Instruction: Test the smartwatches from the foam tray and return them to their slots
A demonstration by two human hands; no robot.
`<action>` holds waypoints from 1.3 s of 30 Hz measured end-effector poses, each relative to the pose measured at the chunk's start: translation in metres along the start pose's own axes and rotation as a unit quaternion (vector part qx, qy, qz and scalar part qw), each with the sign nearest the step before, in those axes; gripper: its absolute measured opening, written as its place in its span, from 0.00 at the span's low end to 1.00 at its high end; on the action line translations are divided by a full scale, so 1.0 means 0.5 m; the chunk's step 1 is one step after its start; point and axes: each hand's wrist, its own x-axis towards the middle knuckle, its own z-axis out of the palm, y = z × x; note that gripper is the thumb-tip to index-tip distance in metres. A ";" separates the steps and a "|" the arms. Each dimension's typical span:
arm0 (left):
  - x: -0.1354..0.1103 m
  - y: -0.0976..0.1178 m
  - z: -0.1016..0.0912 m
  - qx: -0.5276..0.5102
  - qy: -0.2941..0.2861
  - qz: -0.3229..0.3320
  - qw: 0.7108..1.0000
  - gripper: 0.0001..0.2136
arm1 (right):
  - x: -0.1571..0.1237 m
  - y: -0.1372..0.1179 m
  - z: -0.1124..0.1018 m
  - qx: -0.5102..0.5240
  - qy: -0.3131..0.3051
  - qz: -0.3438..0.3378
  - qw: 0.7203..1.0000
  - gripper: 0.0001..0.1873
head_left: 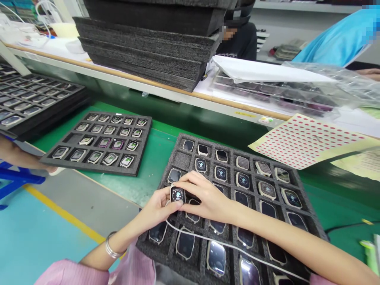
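Observation:
My left hand (160, 205) grips a smartwatch (178, 195) without a strap, its round dial face lit. My right hand (209, 196) pinches the same watch from the other side, fingers on its top and thumb at its lower edge. Both hands are above the left part of a dark foam tray (181, 160) holding rows of watches. Several of those screens are lit with dials; others are dark. A white cable (208, 238) runs from beneath my hands across the tray to the lower right. My forearm covers part of the tray.
Another foam tray (69, 138) of watches lies to the left on the green bench (160, 148). Stacked trays (44, 109) stand at far left. Black foam sheets (142, 47) pile on the shelf. A red-dotted sticker sheet (308, 140) hangs at right. People sit across.

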 end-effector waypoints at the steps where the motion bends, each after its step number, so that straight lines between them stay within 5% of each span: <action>1: 0.000 0.001 0.000 0.000 0.000 0.005 1.000 0.15 | 0.000 -0.001 -0.001 0.000 0.000 -0.001 1.000 0.19; 16: 0.000 -0.010 -0.005 0.036 -0.022 0.017 0.999 0.16 | 0.000 0.000 -0.012 0.012 0.015 -0.022 1.000 0.21; 21: -0.021 0.011 0.005 0.013 -0.068 -0.036 0.997 0.19 | 0.035 0.074 -0.035 0.006 0.122 0.071 0.990 0.20; 24: -0.038 0.020 0.011 0.003 -0.094 -0.055 0.994 0.15 | 0.059 0.133 -0.022 -0.077 0.118 0.129 0.982 0.19; 28: -0.049 0.008 0.007 -0.005 -0.103 -0.066 0.993 0.14 | 0.076 0.165 -0.003 -0.109 0.096 0.127 0.981 0.19; 35: -0.045 -0.007 -0.003 -0.007 -0.103 -0.063 0.993 0.15 | 0.080 0.126 -0.014 -0.145 0.111 0.126 0.975 0.16; 39: -0.043 -0.006 -0.003 -0.014 -0.107 -0.056 0.993 0.13 | 0.070 0.074 0.002 -0.169 0.011 0.077 0.982 0.11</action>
